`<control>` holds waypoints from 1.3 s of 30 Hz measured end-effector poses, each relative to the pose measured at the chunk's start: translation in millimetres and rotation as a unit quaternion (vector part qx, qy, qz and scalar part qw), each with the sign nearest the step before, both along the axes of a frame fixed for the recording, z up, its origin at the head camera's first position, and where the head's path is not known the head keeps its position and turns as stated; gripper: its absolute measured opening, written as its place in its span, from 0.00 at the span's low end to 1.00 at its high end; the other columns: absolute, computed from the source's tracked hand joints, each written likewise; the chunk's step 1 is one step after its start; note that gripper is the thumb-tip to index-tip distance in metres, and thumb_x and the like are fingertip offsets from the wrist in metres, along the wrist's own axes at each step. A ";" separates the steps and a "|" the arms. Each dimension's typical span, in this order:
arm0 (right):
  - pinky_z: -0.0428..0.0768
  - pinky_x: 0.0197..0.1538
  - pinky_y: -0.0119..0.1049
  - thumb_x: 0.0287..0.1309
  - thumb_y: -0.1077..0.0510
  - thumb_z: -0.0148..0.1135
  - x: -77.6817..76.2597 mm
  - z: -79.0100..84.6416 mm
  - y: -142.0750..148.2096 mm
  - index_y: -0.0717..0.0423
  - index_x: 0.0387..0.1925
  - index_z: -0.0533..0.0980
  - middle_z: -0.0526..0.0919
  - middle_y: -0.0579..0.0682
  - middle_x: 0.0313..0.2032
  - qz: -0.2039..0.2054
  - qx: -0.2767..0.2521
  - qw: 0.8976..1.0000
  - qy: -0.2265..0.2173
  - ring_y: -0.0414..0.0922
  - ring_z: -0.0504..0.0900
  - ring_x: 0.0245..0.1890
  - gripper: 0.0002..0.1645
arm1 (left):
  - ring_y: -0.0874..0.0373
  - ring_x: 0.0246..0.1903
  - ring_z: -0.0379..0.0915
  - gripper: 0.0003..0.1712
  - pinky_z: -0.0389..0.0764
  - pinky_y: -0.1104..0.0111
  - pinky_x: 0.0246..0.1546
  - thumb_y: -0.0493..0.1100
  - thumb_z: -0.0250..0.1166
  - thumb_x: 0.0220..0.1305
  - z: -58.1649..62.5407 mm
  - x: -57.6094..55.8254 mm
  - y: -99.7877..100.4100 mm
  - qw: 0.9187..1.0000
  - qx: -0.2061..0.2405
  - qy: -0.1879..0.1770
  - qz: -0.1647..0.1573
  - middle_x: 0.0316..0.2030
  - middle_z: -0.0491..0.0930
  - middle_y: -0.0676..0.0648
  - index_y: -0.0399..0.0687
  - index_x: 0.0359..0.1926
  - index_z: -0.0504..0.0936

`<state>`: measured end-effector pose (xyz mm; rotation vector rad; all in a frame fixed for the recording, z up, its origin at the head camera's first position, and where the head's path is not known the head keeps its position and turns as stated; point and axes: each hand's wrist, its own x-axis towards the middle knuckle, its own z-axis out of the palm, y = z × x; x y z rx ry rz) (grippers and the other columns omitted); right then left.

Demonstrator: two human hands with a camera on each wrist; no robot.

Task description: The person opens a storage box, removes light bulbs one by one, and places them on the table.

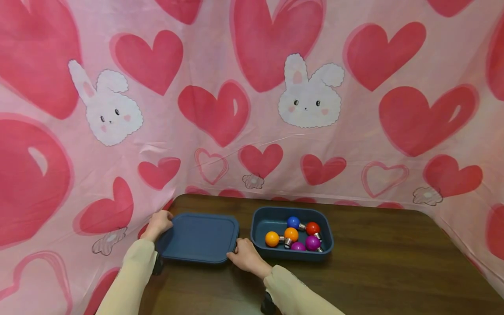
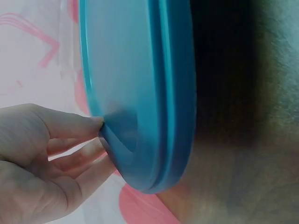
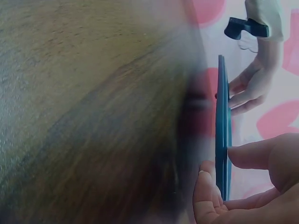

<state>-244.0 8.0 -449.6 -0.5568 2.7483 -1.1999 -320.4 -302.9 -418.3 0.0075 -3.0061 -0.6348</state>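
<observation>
A flat blue lid (image 1: 198, 238) with rounded corners is held level between both hands, just above the table. At its left edge, my left hand (image 1: 159, 224) pinches the rim; the left wrist view shows the thumb on top of the lid (image 2: 126, 93) and fingers beneath. My right hand (image 1: 248, 256) grips the near right corner, its thumb (image 3: 250, 155) on one face and fingertips on the other. Beside that hand stands a blue box (image 1: 261, 251) without a cover. Several toy bulbs lie in it, among them an orange bulb (image 1: 272, 239), a blue bulb (image 1: 293, 222) and a red bulb (image 1: 313, 228).
The brown wooden table (image 1: 386, 258) stretches to the right of the box. A pink curtain (image 1: 354, 140) with hearts and rabbits hangs behind the table and along its sides, close to the left hand.
</observation>
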 end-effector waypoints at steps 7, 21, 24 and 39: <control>0.70 0.32 0.34 0.56 0.57 0.69 -3.6 -6.2 -5.1 0.67 0.32 0.77 0.73 0.53 0.27 -0.009 0.018 1.000 -0.016 0.47 0.71 0.31 0.15 | 0.33 0.39 0.77 0.19 0.78 0.41 0.50 0.32 0.62 0.49 -12.2 -1.6 -3.5 1.000 0.005 -0.002 0.014 0.42 0.82 0.25 0.22 0.43 0.81; 0.80 0.48 0.49 0.53 0.56 0.71 -8.2 -11.7 -9.7 0.74 0.42 0.77 0.81 0.64 0.40 -0.028 0.064 0.997 -0.031 0.56 0.77 0.41 0.24 | 0.52 0.23 0.63 0.04 0.67 0.65 0.23 0.31 0.60 0.43 -29.4 -6.7 -1.9 1.000 0.007 0.021 0.021 0.17 0.71 0.45 0.37 0.17 0.76; 0.79 0.47 0.48 0.51 0.56 0.71 -8.0 -10.6 -12.0 0.75 0.41 0.77 0.79 0.63 0.38 -0.030 0.073 0.996 -0.035 0.55 0.75 0.39 0.24 | 0.53 0.22 0.60 0.07 0.63 0.67 0.22 0.31 0.60 0.43 -30.4 -7.1 -1.5 0.999 0.005 0.025 0.024 0.15 0.68 0.49 0.41 0.14 0.74; 0.83 0.46 0.52 0.50 0.57 0.72 -3.0 -13.4 -17.8 0.75 0.38 0.77 0.75 0.63 0.37 -0.041 0.090 0.995 -0.004 0.58 0.77 0.35 0.23 | 0.52 0.21 0.59 0.14 0.62 0.67 0.18 0.30 0.59 0.44 -35.9 -6.0 -0.6 0.998 0.017 0.002 0.055 0.14 0.59 0.51 0.47 0.11 0.68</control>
